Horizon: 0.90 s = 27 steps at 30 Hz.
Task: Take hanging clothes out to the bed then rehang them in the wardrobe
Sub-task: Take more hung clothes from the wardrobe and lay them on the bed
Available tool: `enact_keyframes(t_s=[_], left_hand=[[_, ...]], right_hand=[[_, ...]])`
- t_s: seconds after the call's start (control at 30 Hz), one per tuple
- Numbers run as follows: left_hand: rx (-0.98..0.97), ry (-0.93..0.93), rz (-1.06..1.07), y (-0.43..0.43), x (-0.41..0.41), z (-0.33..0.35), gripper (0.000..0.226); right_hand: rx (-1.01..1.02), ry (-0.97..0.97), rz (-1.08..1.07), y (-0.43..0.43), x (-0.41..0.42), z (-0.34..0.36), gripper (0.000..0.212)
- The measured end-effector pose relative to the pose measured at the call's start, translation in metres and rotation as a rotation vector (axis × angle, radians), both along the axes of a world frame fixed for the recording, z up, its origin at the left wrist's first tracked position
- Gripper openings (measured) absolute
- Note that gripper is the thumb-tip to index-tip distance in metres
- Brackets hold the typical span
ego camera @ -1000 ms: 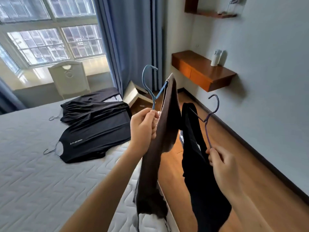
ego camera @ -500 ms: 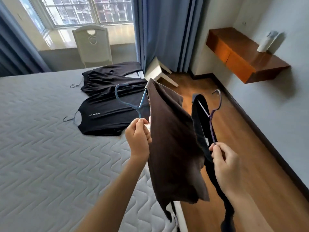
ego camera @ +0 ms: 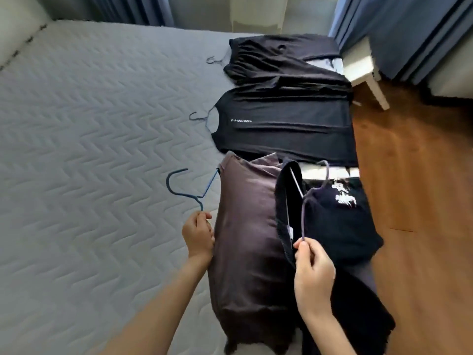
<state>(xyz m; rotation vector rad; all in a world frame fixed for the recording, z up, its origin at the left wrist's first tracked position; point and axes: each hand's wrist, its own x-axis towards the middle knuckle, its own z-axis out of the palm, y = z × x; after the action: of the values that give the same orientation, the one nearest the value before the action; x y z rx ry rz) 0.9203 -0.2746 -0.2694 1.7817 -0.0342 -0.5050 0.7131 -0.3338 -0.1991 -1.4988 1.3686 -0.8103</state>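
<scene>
My left hand (ego camera: pixel 198 234) grips a blue hanger (ego camera: pixel 179 190) that carries a brown garment (ego camera: pixel 248 226), spread low over the bed's right edge. My right hand (ego camera: pixel 313 265) pinches a purple-grey hanger (ego camera: pixel 307 201) with a dark navy garment (ego camera: pixel 340 221) bearing a white print; it droops past the mattress edge. Beyond them on the grey quilted mattress (ego camera: pixel 89 149) lie a black T-shirt (ego camera: pixel 281 126) with white lettering and another black garment (ego camera: pixel 281 60), each on a hanger with the hook pointing left.
A wooden floor (ego camera: pixel 414 175) runs along the right of the bed. A white stool (ego camera: pixel 363 70) stands by the blue curtains (ego camera: pixel 409 29) at the far right. A white chair back shows at the top centre.
My view has tipped down onto the bed. Both hands have lowered their hangers, and the brown and navy garments have gone from hanging upright to lying over the mattress edge.
</scene>
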Motion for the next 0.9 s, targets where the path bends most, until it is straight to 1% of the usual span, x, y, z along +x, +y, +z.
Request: enact_keyframes(t_s=[0.1,0.2,0.3,0.47,0.57,0.7,0.8,0.9], left_hand=[[0.131,0.041,-0.008,0.033,0.059,-0.078,0.026],[0.268,0.061,-0.138,0.058,0.093,-0.143,0.026],[0.352,0.092,-0.245,0.075,0.104,-0.186,0.029],[0.561,-0.104,-0.344,0.09,0.112,-0.225,0.027],[0.588,-0.157,-0.365,0.09,0.113,-0.225,0.028],[0.626,-0.108,-0.371,0.095,0.116,-0.201,0.028],[0.576,-0.135,-0.39,0.105,0.115,-0.153,0.026],[0.458,-0.247,-0.403,0.123,0.107,-0.083,0.023]], right_hand=[[0.072,-0.036,0.063,0.037,0.073,-0.061,0.028],[0.097,-0.009,0.081,0.066,0.117,-0.117,0.028],[0.103,0.008,0.088,0.086,0.141,-0.157,0.028],[0.042,0.068,0.125,0.104,0.165,-0.193,0.024],[0.032,0.084,0.125,0.107,0.169,-0.198,0.024],[-0.006,0.116,0.107,0.101,0.16,-0.172,0.023],[-0.064,0.125,0.068,0.088,0.134,-0.124,0.022],[-0.074,0.075,-0.011,0.082,0.095,-0.053,0.023]])
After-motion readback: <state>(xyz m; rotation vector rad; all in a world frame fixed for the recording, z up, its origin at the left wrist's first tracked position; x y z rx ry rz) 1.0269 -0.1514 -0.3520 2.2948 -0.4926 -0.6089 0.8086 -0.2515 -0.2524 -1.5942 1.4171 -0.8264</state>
